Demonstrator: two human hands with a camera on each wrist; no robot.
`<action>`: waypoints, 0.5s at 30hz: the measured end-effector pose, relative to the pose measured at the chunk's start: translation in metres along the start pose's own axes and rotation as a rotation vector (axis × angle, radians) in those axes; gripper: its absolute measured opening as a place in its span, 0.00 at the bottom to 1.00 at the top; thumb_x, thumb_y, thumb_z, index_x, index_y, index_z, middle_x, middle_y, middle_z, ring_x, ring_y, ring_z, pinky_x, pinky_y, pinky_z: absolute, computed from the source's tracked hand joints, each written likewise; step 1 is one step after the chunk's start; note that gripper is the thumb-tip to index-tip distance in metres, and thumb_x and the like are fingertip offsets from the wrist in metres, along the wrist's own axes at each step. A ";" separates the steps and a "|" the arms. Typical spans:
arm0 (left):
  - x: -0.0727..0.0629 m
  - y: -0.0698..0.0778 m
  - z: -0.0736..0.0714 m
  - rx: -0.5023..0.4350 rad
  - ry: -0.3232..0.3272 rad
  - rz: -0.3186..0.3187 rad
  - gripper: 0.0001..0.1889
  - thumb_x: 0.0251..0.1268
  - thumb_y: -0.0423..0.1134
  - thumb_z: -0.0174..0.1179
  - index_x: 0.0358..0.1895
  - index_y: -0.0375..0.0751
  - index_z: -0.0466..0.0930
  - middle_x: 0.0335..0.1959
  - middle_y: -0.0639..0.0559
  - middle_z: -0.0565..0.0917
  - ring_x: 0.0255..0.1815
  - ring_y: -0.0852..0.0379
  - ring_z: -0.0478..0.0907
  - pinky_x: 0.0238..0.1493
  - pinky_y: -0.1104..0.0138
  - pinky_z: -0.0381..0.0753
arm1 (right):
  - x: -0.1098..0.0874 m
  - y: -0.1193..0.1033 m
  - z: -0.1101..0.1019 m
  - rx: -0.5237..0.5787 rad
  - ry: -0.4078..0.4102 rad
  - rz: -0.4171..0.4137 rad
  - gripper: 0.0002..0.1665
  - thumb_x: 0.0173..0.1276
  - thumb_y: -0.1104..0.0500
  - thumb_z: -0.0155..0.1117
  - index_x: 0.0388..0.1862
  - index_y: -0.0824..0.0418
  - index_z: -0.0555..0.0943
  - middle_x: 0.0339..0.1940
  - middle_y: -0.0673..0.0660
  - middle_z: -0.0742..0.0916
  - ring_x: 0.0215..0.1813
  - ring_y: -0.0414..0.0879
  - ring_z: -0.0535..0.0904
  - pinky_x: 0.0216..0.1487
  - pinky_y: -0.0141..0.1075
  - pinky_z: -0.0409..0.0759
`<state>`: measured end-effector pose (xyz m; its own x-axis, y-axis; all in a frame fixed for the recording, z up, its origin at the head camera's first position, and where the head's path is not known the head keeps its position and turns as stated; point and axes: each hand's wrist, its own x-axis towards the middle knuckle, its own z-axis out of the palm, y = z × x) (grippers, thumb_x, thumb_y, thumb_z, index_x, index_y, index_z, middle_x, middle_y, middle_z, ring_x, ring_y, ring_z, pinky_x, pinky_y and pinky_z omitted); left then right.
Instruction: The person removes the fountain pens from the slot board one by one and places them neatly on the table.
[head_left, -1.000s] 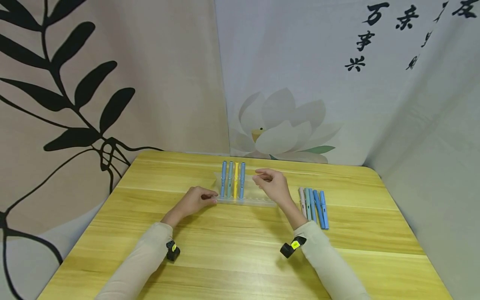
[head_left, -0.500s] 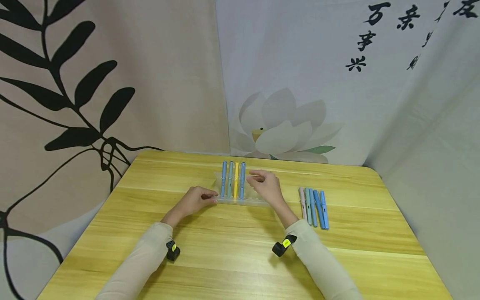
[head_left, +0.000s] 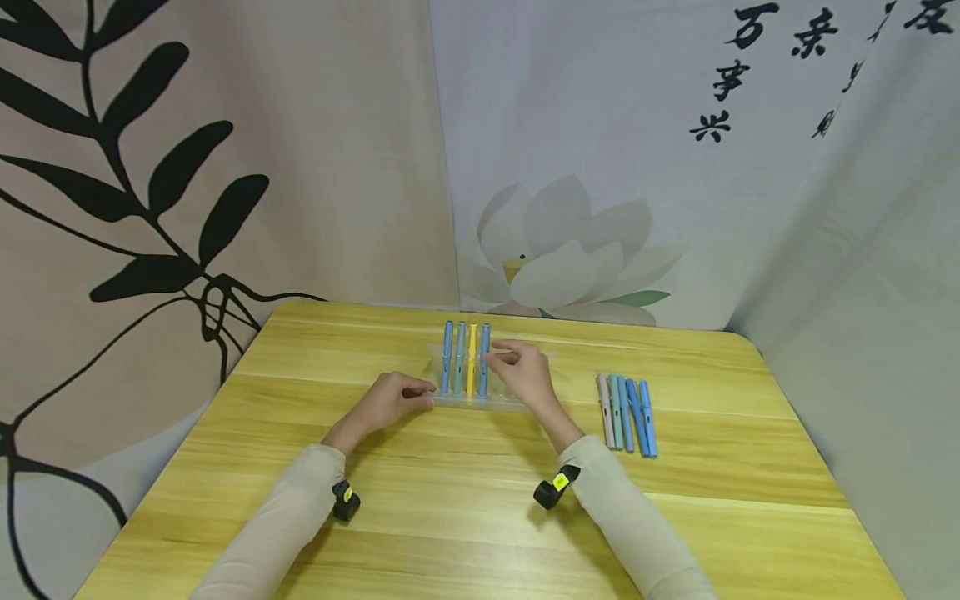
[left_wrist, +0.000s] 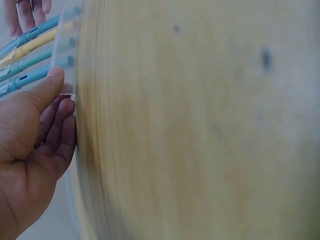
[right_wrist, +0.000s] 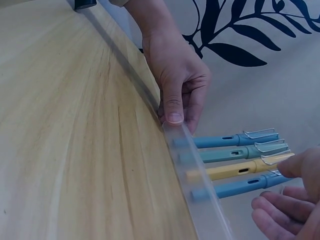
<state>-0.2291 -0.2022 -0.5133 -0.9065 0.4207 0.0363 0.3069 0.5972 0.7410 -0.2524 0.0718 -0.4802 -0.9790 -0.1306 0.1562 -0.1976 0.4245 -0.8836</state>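
A clear plastic pen rack [head_left: 504, 403] holds several pens upright side by side: a blue pen [head_left: 447, 358] at its left end, then a green pen [head_left: 460, 360], a yellow pen [head_left: 472, 360] and another blue pen [right_wrist: 240, 187]. My left hand [head_left: 392, 395] grips the rack's left end, thumb [left_wrist: 54, 75] on the clear plastic and fingers curled beside it. My right hand [head_left: 522, 372] is at the rightmost blue pen, its fingers loosely bent. In the right wrist view, the right thumb [right_wrist: 299, 163] overlaps that pen's cap, and the other fingers lie just below it.
To the right on the wooden table [head_left: 450, 517], several more pens lie in a row: a pinkish pen [head_left: 605, 412], green and teal ones, and a blue pen [head_left: 648, 421] at the end. Patterned curtains [head_left: 360, 150] hang behind the table.
My right hand has moved left along the rack, from beyond the rightmost blue pen up to it. The left hand and the pens have stayed put.
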 end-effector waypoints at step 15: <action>0.001 -0.002 0.001 -0.005 0.002 -0.009 0.17 0.72 0.41 0.66 0.59 0.37 0.86 0.52 0.46 0.88 0.50 0.52 0.86 0.52 0.56 0.85 | 0.004 0.004 0.007 -0.001 0.032 -0.006 0.21 0.69 0.50 0.73 0.56 0.59 0.87 0.42 0.57 0.92 0.44 0.50 0.90 0.43 0.45 0.88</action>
<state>-0.2307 -0.2026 -0.5156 -0.9100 0.4136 0.0308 0.2969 0.5979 0.7446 -0.2570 0.0661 -0.4861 -0.9789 -0.1045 0.1756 -0.2036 0.4248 -0.8821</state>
